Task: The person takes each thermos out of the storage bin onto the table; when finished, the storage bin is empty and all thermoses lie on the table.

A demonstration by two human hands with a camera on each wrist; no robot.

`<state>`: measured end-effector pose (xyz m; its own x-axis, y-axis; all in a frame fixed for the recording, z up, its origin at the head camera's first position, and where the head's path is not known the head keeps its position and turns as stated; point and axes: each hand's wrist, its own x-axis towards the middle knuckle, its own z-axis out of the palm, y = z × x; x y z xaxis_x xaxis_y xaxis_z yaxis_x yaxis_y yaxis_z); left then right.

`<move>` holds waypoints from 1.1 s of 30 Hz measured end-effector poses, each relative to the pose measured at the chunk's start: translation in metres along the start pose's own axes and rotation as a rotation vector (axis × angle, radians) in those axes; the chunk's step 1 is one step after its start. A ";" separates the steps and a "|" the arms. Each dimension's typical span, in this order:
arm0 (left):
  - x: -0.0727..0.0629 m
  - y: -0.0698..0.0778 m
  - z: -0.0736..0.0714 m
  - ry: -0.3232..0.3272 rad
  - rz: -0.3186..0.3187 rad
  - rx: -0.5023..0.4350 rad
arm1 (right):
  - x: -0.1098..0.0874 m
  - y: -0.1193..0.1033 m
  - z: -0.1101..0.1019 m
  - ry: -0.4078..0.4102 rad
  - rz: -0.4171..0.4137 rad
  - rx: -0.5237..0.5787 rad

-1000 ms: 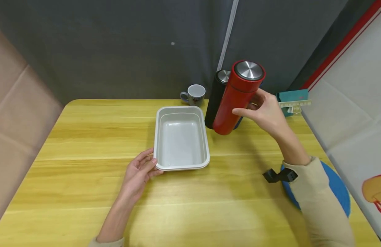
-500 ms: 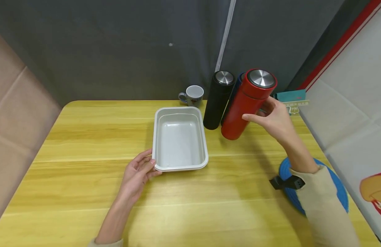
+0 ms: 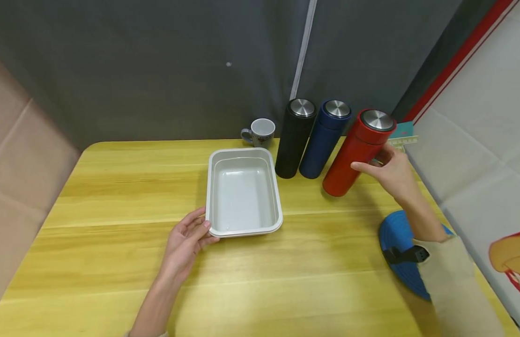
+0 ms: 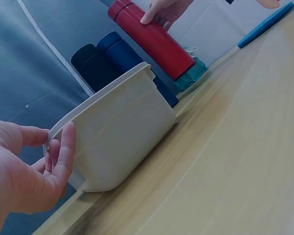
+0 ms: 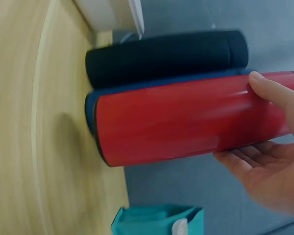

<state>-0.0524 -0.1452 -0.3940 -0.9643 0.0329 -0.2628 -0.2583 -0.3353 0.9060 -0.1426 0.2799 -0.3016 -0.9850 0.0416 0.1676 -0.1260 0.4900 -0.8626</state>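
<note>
My right hand [image 3: 395, 173] grips a red thermos flask [image 3: 354, 157] with a steel-topped lid, thumb on one side and fingers round the far side. The flask leans a little, and its base hangs just above the table in the right wrist view. To its left stand a blue thermos flask [image 3: 325, 140] and a black thermos flask [image 3: 294, 140], close together. My left hand [image 3: 184, 245] pinches the near left corner of a pale grey rectangular tub [image 3: 245, 231], thumb on the rim and fingers beneath. In the left wrist view, the tub [image 4: 120, 132] rests on the table.
A patterned mug [image 3: 262, 133] stands behind the tub, near a dark curtain [image 3: 159, 70]. A teal object [image 5: 157, 223] with a pale clip lies at the back right, partly hidden. Under my right forearm is a blue round ribbed disc [image 3: 392, 229]. A white wall borders the table's right side.
My right hand has moved the red flask right and slightly towards me, away from the black flask. The blue flask, earlier mostly hidden, now shows fully. My left hand keeps its hold on the tub.
</note>
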 end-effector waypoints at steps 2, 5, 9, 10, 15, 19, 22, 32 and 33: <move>0.000 0.000 -0.001 0.002 0.004 -0.006 | 0.006 0.006 -0.003 0.019 0.000 -0.015; 0.000 0.000 -0.001 0.005 0.007 -0.016 | 0.017 0.012 -0.006 0.032 0.006 -0.021; -0.001 0.000 0.000 0.000 0.009 -0.017 | 0.029 0.021 -0.006 0.058 0.035 -0.036; -0.001 0.000 0.000 0.000 0.008 -0.019 | 0.032 0.023 -0.005 0.070 0.044 -0.034; -0.003 0.000 0.002 0.003 0.007 -0.011 | 0.042 0.034 0.000 0.123 0.060 0.008; -0.004 0.000 0.003 -0.002 0.001 -0.007 | 0.046 0.041 0.004 0.135 0.070 0.028; -0.004 0.000 0.002 -0.005 -0.004 -0.009 | 0.046 0.045 0.005 0.137 0.089 0.025; -0.004 -0.002 0.003 -0.010 0.005 -0.023 | 0.050 0.048 0.010 0.134 0.070 0.037; -0.004 -0.002 0.003 -0.011 0.005 -0.025 | 0.051 0.048 0.010 0.136 0.069 0.033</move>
<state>-0.0483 -0.1416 -0.3940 -0.9661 0.0412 -0.2550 -0.2525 -0.3591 0.8985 -0.1997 0.2969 -0.3399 -0.9668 0.1926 0.1681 -0.0643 0.4533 -0.8891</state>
